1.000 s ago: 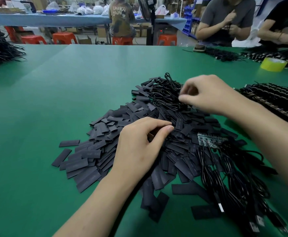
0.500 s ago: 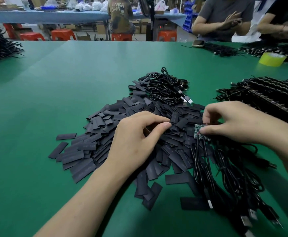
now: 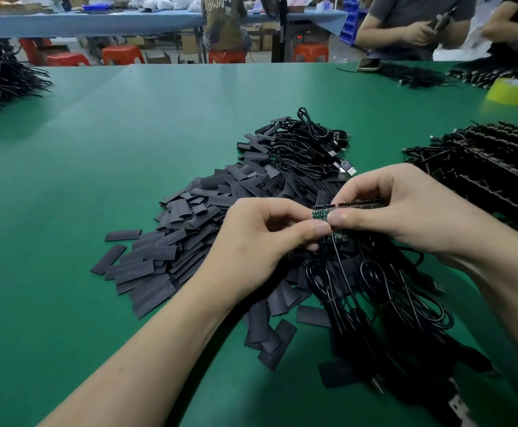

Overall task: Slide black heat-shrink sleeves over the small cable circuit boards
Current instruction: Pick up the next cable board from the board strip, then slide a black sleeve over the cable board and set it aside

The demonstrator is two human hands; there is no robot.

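Your left hand [image 3: 260,238] and right hand [image 3: 405,211] meet thumb to thumb, each pinching one end of a small green circuit board [image 3: 320,214], held above the middle of the green counter [image 3: 97,155]. Its thin black cable [image 3: 339,263] droops into the tangle of black cables [image 3: 384,306] towards the near right edge. The heap of flat black heat-shrink sleeves [image 3: 190,229] lies beneath and to the left of your left hand; whether that hand also holds a sleeve, you cannot tell.

The table [image 3: 97,180] has a smooth green surface with a soft shine. The heat-shrink sleeves [image 3: 146,266] look matt black. The cables [image 3: 374,303] look glossy black.
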